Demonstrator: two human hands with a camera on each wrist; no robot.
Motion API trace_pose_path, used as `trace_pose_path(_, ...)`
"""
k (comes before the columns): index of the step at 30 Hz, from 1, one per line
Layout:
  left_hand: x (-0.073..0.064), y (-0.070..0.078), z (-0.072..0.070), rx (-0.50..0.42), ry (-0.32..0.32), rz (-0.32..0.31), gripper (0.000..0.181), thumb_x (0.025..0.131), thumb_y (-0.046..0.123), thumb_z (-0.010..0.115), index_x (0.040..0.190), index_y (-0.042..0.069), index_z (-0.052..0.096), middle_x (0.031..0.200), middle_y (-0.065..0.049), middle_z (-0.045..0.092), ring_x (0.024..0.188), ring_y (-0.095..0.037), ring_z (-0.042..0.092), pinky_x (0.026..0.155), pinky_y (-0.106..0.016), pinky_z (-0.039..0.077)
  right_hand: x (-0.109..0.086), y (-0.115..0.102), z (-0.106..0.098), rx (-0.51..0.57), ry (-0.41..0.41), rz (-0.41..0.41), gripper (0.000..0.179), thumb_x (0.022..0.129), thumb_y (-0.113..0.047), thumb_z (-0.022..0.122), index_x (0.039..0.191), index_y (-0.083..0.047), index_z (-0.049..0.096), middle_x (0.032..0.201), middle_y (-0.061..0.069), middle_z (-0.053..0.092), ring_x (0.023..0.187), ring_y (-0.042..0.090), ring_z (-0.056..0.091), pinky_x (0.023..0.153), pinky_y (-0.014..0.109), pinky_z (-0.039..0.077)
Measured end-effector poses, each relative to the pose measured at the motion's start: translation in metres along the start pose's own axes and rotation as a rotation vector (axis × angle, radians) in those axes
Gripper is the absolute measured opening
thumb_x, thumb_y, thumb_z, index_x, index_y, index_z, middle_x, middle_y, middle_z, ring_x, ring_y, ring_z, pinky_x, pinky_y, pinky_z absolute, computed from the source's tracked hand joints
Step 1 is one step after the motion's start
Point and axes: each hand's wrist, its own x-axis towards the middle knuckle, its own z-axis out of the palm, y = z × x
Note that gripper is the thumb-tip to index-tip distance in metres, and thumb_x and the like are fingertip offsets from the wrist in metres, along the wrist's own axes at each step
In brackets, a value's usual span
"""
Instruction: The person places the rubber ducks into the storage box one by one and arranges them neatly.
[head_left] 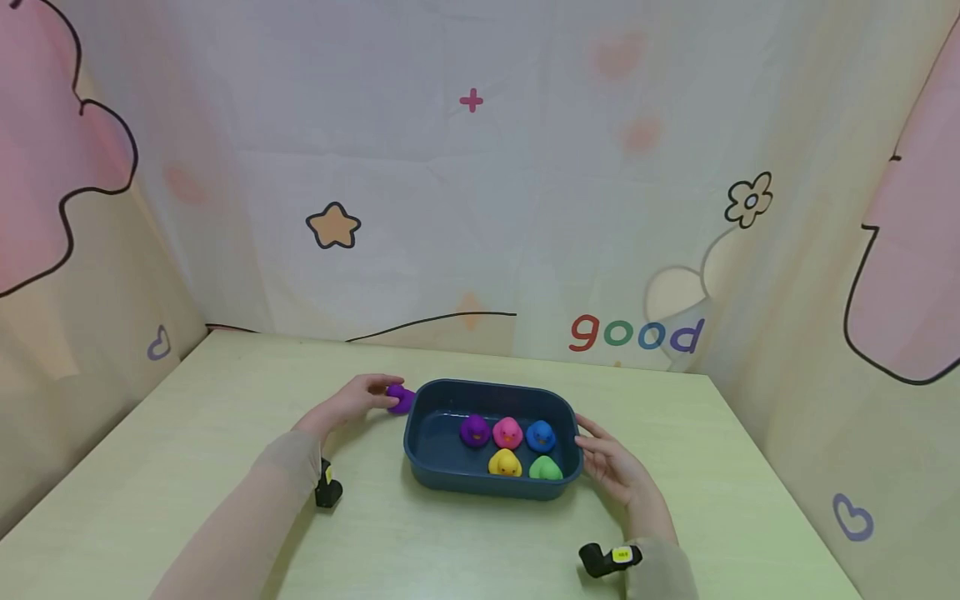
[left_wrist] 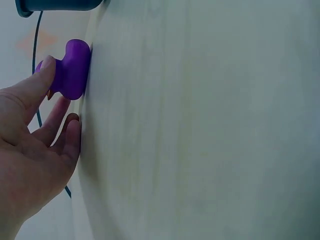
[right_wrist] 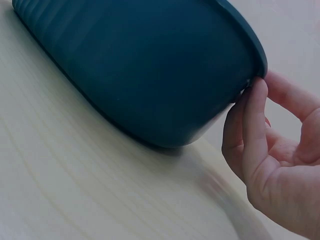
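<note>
A purple rubber duck (head_left: 400,399) is pinched between the thumb and fingers of my left hand (head_left: 362,398), just left of the dark blue bin (head_left: 495,493). In the left wrist view the duck (left_wrist: 75,70) has its flat base turned toward the table; whether it touches the surface I cannot tell. Several rubber ducks sit in the bin: another purple duck (head_left: 475,431), a pink duck (head_left: 507,432), a blue duck (head_left: 541,436), a yellow duck (head_left: 505,463) and a green duck (head_left: 546,468). My right hand (head_left: 617,467) touches the bin's right end, fingertips against the rim (right_wrist: 257,55).
The pale wooden table (head_left: 480,550) bears the bin near its middle. A printed curtain (head_left: 420,250) hangs behind the table and along both sides. Black cameras are strapped at both wrists, the left camera (head_left: 327,487) and the right camera (head_left: 603,560).
</note>
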Motion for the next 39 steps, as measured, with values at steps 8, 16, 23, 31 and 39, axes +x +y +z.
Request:
trace_pose_path(8, -0.001, 0.0, 0.001, 0.032, 0.051, 0.009, 0.045, 0.093, 0.009, 0.064, 0.134, -0.009, 0.052, 0.132, -0.029, 0.055, 0.121, -0.04, 0.054, 0.105, -0.047, 0.044, 0.0, 0.0, -0.002, 0.029, -0.025, -0.005, 0.038, 0.101, 0.005, 0.038, 0.113, -0.021, 0.062, 0.106, 0.002, 0.068, 0.079, 0.008, 0.069, 0.074, 0.016, 0.056)
trace_pose_path(16, -0.007, 0.007, -0.003, 0.042, 0.154, -0.1, 0.045, 0.092, 0.016, 0.067, 0.13, -0.007, 0.056, 0.13, -0.026, 0.057, 0.118, -0.038, 0.055, 0.087, -0.036, 0.051, 0.001, 0.001, -0.005, -0.022, -0.01, -0.006, 0.038, 0.102, 0.002, 0.039, 0.136, -0.015, 0.042, 0.105, -0.001, 0.066, 0.077, 0.005, 0.066, 0.072, 0.013, 0.054)
trace_pose_path(23, -0.012, 0.01, -0.003, 0.017, 0.308, -0.204, 0.045, 0.09, 0.015, 0.07, 0.126, -0.008, 0.057, 0.128, -0.027, 0.057, 0.112, -0.034, 0.054, 0.079, -0.031, 0.05, 0.002, 0.002, -0.004, -0.056, 0.038, -0.001, 0.034, 0.102, 0.0, 0.042, 0.129, -0.02, 0.049, 0.105, -0.003, 0.066, 0.077, 0.004, 0.064, 0.071, 0.012, 0.053)
trace_pose_path(31, -0.015, 0.021, 0.005, 0.035, 0.385, -0.311, 0.046, 0.085, 0.016, 0.074, 0.121, -0.009, 0.057, 0.12, -0.026, 0.059, 0.103, -0.032, 0.055, 0.085, -0.036, 0.051, 0.001, 0.001, -0.002, -0.033, 0.038, 0.006, 0.032, 0.101, 0.001, 0.042, 0.119, -0.021, 0.055, 0.105, -0.001, 0.065, 0.075, 0.005, 0.064, 0.071, 0.013, 0.053)
trace_pose_path(39, -0.017, 0.025, 0.015, 0.091, 0.379, -0.319, 0.047, 0.081, 0.019, 0.078, 0.114, -0.01, 0.06, 0.115, -0.025, 0.061, 0.105, -0.035, 0.053, 0.095, -0.044, 0.045, 0.0, 0.0, -0.001, -0.023, 0.02, 0.004, 0.032, 0.101, 0.001, 0.042, 0.121, -0.02, 0.054, 0.105, 0.0, 0.066, 0.076, 0.006, 0.066, 0.072, 0.013, 0.054)
